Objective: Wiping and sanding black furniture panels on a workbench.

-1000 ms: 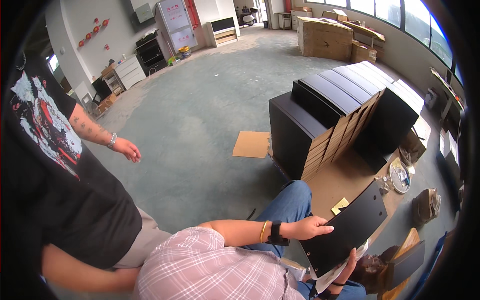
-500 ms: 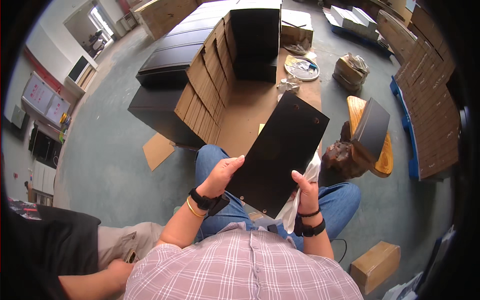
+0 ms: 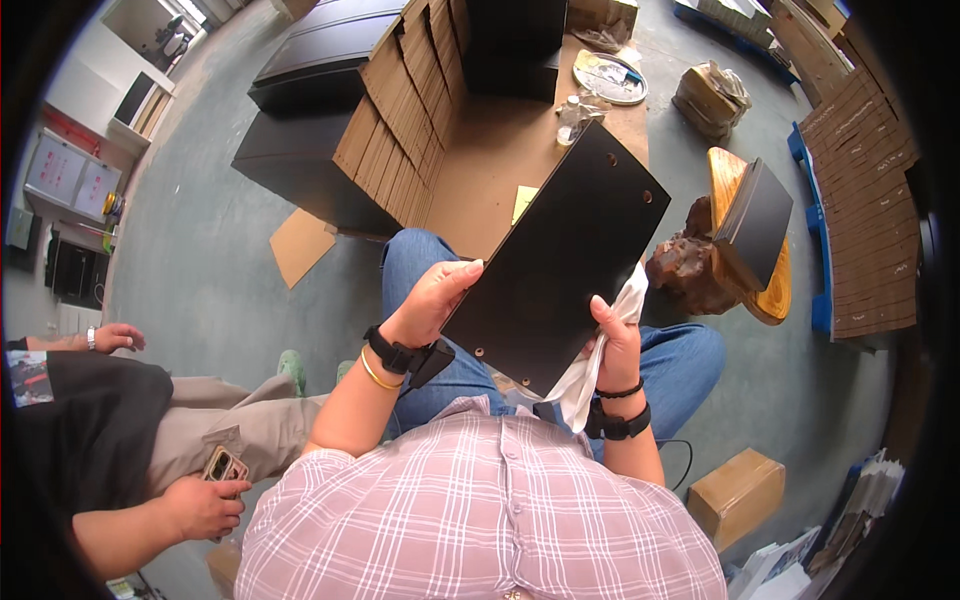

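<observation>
A flat black panel (image 3: 560, 265) with round holes near its corners is held tilted above my lap. My left hand (image 3: 432, 300) grips its left edge, thumb on the face and fingers hidden behind. On the opposite edge my right hand (image 3: 615, 345) is closed round the panel, its thumb on the face. A white cloth (image 3: 580, 385) is bunched in that same right hand and hangs down beside the panel. Both wrists wear black bands.
Ahead stand stacked black panels (image 3: 310, 160) with brown edges, beside a brown board holding a bottle (image 3: 569, 120). To the right, dark panels (image 3: 757, 225) lean on a wooden stool (image 3: 725, 180). A cardboard box (image 3: 738, 497) sits lower right. At left, a seated person (image 3: 190, 510) holds a phone.
The view has tipped downward, so the surroundings sit higher or lower in it. I still hold the panel in both hands. More of the person at left shows, with a second hand and phone.
</observation>
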A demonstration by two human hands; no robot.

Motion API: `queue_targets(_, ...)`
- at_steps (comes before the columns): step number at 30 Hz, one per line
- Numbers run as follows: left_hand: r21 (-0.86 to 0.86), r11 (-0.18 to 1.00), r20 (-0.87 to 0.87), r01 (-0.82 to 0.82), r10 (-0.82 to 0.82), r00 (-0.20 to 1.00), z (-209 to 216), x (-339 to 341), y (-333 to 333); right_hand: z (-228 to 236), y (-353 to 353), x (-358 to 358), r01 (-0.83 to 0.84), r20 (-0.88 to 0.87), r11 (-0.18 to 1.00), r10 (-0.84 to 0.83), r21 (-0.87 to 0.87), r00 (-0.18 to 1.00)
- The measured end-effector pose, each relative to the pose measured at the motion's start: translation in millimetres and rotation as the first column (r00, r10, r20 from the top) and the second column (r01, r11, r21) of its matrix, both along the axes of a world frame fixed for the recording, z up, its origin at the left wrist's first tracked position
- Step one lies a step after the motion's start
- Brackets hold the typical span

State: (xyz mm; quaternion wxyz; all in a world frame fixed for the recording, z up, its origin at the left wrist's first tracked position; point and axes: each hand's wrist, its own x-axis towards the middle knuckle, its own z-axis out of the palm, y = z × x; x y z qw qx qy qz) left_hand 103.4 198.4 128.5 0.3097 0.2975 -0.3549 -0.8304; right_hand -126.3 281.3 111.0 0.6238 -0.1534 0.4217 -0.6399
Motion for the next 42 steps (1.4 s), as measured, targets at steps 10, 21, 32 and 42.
queue_targets(10,-0.034,0.999,-0.114,0.031,-0.035,0.993,-4,8,-3,-13,-6,6,-0.114,0.138,0.993,0.112,0.011,0.984)
queue_targets(21,0.068,0.992,-0.373,-0.106,0.123,0.92,-22,1,17,-31,-31,17,0.021,0.283,0.985,-0.069,0.17,0.957)
queue_targets(32,-0.098,0.845,0.034,-0.526,0.531,0.846,-25,26,-22,-75,-76,41,-0.071,-0.204,0.995,0.085,0.072,0.975)
queue_targets(42,-0.126,0.788,0.051,-0.602,0.612,0.79,-53,64,-50,-253,-150,-94,0.188,-0.625,0.744,0.364,0.641,0.691)
